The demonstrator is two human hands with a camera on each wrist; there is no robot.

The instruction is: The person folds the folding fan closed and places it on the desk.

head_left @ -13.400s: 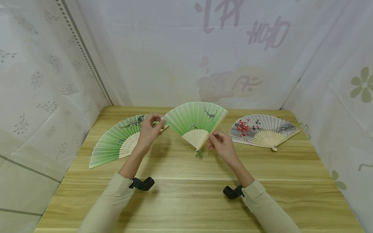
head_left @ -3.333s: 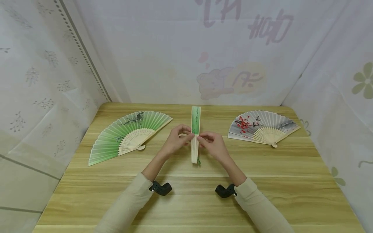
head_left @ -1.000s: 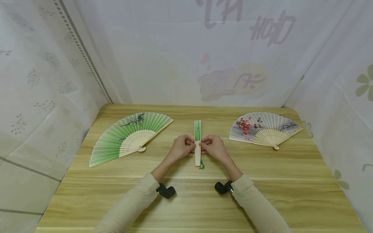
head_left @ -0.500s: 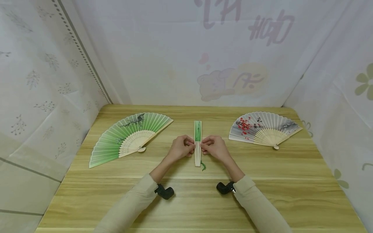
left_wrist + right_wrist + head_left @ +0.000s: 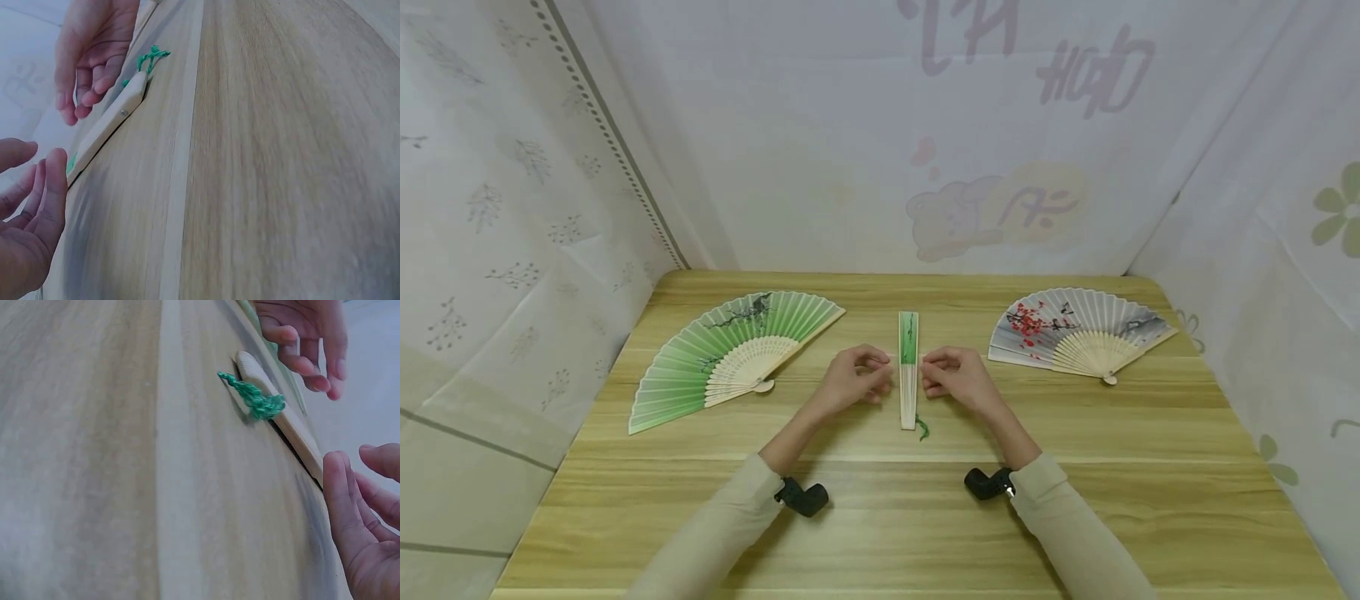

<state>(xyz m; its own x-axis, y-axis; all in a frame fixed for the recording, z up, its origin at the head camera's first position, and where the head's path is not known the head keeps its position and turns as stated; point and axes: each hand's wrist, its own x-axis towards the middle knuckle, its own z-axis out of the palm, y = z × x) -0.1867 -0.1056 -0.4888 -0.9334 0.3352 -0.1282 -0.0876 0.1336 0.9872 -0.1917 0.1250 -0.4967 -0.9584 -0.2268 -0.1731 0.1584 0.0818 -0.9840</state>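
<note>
A folded hand fan (image 5: 908,375) lies on the table, its green cloth end pointing away and its pale ribs toward me. A green tassel (image 5: 922,428) trails from its near end, also plain in the right wrist view as a green knotted cord (image 5: 259,400). My left hand (image 5: 853,379) hovers just left of the fan with relaxed, parted fingers, holding nothing. On the other side, my right hand (image 5: 961,379) is likewise loose beside it, fingers apart from the ribs. Both wrist views show a gap between thumb and fingers.
A spread green fan (image 5: 737,358) lies at the table's left. To the right lies a spread grey fan (image 5: 1078,333) with red blossoms. Patterned cloth (image 5: 820,150) hangs behind the wooden table (image 5: 895,533) and along both sides.
The green fan was held spread earlier, then folded and laid on the table between both hands. Since half a second ago the hands have let go and drawn apart sideways.
</note>
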